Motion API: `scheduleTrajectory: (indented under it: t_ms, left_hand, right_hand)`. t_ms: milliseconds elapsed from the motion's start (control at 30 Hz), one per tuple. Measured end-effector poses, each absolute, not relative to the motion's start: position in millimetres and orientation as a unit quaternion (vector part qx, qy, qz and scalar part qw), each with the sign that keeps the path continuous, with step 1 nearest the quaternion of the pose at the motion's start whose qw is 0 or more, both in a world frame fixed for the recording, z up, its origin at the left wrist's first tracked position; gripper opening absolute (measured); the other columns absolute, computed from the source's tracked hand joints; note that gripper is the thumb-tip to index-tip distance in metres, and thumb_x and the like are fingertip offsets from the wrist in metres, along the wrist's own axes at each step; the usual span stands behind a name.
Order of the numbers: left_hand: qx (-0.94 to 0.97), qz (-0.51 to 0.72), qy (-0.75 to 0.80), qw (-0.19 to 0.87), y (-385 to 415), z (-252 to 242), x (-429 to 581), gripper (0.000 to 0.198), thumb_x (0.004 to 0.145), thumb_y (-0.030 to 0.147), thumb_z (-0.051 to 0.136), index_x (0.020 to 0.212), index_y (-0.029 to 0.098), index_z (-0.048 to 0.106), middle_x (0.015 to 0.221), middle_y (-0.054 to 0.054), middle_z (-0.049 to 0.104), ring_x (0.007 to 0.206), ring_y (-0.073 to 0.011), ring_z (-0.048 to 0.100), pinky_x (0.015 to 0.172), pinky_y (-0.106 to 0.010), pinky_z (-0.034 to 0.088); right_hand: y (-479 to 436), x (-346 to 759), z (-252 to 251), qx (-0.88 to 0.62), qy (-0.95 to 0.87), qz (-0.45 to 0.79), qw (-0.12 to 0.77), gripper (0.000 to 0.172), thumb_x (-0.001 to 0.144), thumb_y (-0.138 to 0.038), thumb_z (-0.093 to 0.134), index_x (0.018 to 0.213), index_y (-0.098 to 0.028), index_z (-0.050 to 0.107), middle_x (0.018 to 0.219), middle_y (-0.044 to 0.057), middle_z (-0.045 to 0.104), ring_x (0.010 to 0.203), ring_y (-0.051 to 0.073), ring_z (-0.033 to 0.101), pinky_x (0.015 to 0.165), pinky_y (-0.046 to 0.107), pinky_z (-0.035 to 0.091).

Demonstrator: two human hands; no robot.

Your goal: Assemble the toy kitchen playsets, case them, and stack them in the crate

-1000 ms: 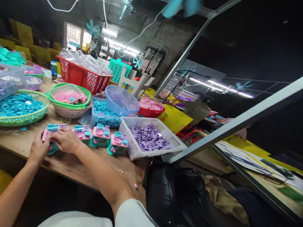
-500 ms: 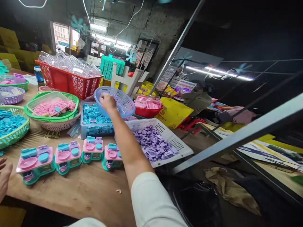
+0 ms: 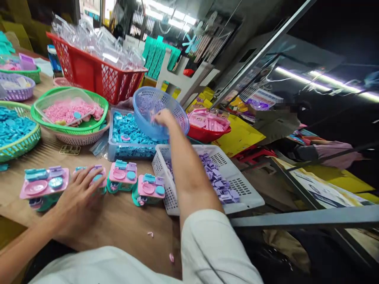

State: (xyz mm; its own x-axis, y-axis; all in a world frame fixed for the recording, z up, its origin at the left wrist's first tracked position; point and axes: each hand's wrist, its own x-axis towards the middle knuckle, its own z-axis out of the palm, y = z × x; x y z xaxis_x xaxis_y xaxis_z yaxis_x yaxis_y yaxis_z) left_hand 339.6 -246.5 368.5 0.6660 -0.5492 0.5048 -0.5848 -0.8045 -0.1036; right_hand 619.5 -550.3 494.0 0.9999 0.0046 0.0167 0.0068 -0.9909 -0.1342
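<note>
My left hand [image 3: 78, 191] lies over the second toy kitchen set [image 3: 102, 183], its fingers stretched and apart; the palm and thumb side are hidden. To its left stands another pink-topped toy kitchen [image 3: 44, 185]; two more, a third toy [image 3: 121, 175] and a fourth toy [image 3: 149, 188], stand to its right. My right hand [image 3: 164, 117] reaches inside the tilted blue round basket [image 3: 142, 114], fingers pinched together. Something pinkish shows at its fingertips, too blurred to name. My right forearm passes above the white crate [image 3: 245, 189] of purple parts [image 3: 222, 181].
Below the blue basket sits a clear bin [image 3: 133, 152] of blue parts. A green basket [image 3: 99, 118] with pink pieces and a red crate [image 3: 97, 77] of clear plastic parts stand behind. A slanted metal bar [image 3: 310, 216] crosses at right. Small pink bits lie near the front.
My left hand has come in from the left edge onto the second toy. My right hand has gone from the blue basket's near rim into its inside. The view has tilted downward.
</note>
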Motion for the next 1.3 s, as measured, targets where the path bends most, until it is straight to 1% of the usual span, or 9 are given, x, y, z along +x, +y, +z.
scheduleTrajectory:
  t_ms: [100,233,433,567,733,833,1000,1133,1300]
  left_hand:
    - [0.941,0.195,-0.275,0.031,-243,363,360,0.047,0.094,0.021,0.055,0.140,0.025,0.060,0.146,-0.015,0.060,0.141,-0.0398,0.049,0.106,-0.057,0.045]
    - [0.964,0.149,-0.213,0.058,-236,373,377,0.040,0.099,0.027,0.048,0.137,0.021,0.059,0.150,-0.014,0.055,0.151,-0.0388,0.035,0.115,-0.060,0.035]
    - [0.965,0.153,-0.189,0.100,-254,390,387,0.057,0.098,0.038,0.059,0.146,0.009,0.049,0.164,-0.019,0.033,0.155,-0.0394,0.017,0.123,-0.063,0.020]
    - [0.929,0.082,-0.348,0.094,-297,388,401,0.082,0.092,0.049,0.069,0.155,0.005,0.038,0.164,-0.020,0.031,0.153,-0.0360,0.024,0.126,-0.054,0.022]
    - [0.940,-0.021,-0.336,0.054,-338,395,418,0.097,0.087,0.037,0.075,0.163,0.005,0.023,0.157,-0.024,0.040,0.144,-0.0406,0.038,0.116,-0.055,0.036]
    - [0.952,-0.022,-0.304,0.029,-339,407,410,0.074,0.099,0.031,0.056,0.162,0.005,0.027,0.146,-0.021,0.052,0.141,-0.0377,0.044,0.115,-0.055,0.037]
    - [0.977,0.015,-0.210,0.015,-322,424,387,0.068,0.102,0.038,0.054,0.151,-0.006,0.037,0.143,-0.026,0.051,0.141,-0.0457,0.042,0.113,-0.065,0.032]
    - [0.978,0.042,-0.206,0.012,-324,432,387,0.068,0.097,0.037,0.065,0.142,-0.009,0.044,0.146,-0.031,0.047,0.141,-0.0524,0.037,0.111,-0.069,0.031]
    - [0.915,-0.036,-0.385,0.116,-361,399,414,0.101,0.075,0.048,0.083,0.154,0.005,0.037,0.152,-0.026,0.044,0.140,-0.0440,0.045,0.114,-0.055,0.038]
  right_hand:
    - [-576,579,512,-0.951,-0.059,-0.095,0.287,0.045,0.109,-0.037,0.036,0.113,-0.008,0.070,0.104,0.009,0.073,0.094,0.013,0.071,0.077,0.025,0.052]
    - [-596,455,505,-0.854,-0.112,-0.082,0.502,0.061,0.106,-0.054,0.025,0.100,-0.014,0.070,0.093,0.000,0.067,0.082,0.006,0.066,0.069,0.022,0.043]
    - [-554,302,384,-0.664,-0.028,0.241,0.707,0.051,0.082,-0.067,0.072,0.069,-0.019,0.060,0.062,-0.003,0.050,0.055,0.007,0.043,0.047,0.021,0.036]
    - [-532,275,304,-0.543,0.162,0.255,0.783,0.055,0.060,-0.066,0.085,0.073,-0.018,0.060,0.058,-0.008,0.043,0.051,0.005,0.039,0.044,0.017,0.031]
    - [-539,257,285,-0.700,0.180,0.159,0.672,0.050,0.079,-0.067,0.067,0.093,-0.019,0.067,0.086,0.005,0.064,0.077,0.016,0.062,0.056,0.025,0.051]
    - [-549,248,295,-0.846,0.070,0.048,0.527,0.044,0.090,-0.057,0.060,0.113,-0.020,0.069,0.119,0.015,0.065,0.113,0.027,0.063,0.084,0.039,0.060]
    - [-554,250,304,-0.893,-0.174,0.046,0.413,0.091,0.076,-0.044,0.086,0.155,-0.030,0.044,0.163,0.011,0.038,0.152,0.032,0.034,0.127,0.055,0.032]
    - [-550,258,300,-0.904,-0.235,0.068,0.351,0.108,0.072,-0.030,0.090,0.162,-0.036,0.030,0.166,0.010,0.030,0.154,0.033,0.030,0.128,0.057,0.031]
    - [-550,259,301,-0.916,-0.235,0.076,0.317,0.112,0.060,-0.035,0.098,0.157,-0.027,0.042,0.152,0.016,0.040,0.146,0.036,0.039,0.125,0.057,0.037]
